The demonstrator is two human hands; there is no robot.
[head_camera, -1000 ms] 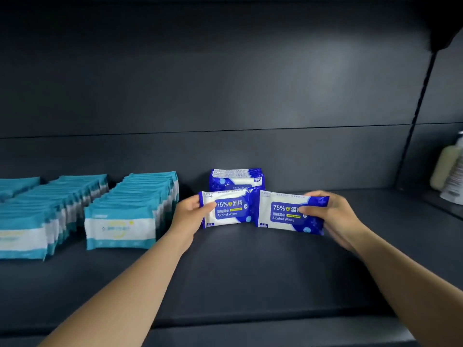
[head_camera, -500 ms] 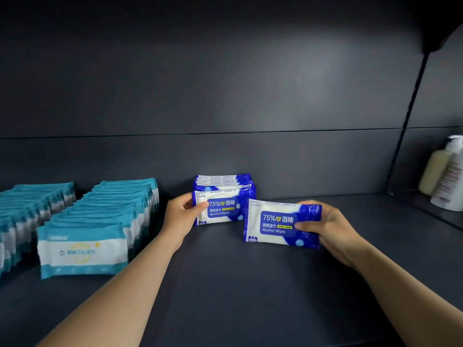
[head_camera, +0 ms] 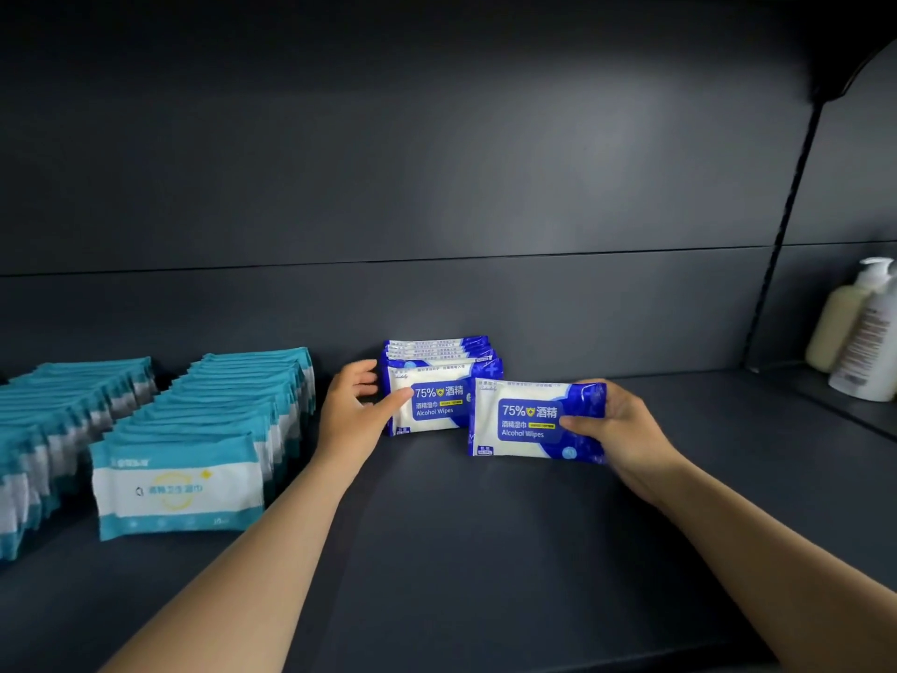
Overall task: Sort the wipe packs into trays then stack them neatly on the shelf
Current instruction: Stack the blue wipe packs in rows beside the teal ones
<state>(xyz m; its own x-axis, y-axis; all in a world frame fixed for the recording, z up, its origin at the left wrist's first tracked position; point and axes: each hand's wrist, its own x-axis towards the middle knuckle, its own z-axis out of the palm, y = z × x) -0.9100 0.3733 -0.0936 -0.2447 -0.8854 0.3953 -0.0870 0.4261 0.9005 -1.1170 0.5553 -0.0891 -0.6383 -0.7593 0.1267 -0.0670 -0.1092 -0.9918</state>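
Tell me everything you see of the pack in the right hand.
The loose pack is a soft glossy pouch, white with blue ends and a blue label reading 75% Alcohol Wipes. It stands roughly upright, face to the camera, low over the dark shelf. The right hand pinches its right end, thumb in front.

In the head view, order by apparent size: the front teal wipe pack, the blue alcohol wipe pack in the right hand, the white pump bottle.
1. Front teal wipe pack, though it is nearer the camera.
2. Blue alcohol wipe pack in the right hand.
3. White pump bottle, partly cut off, so unsure.
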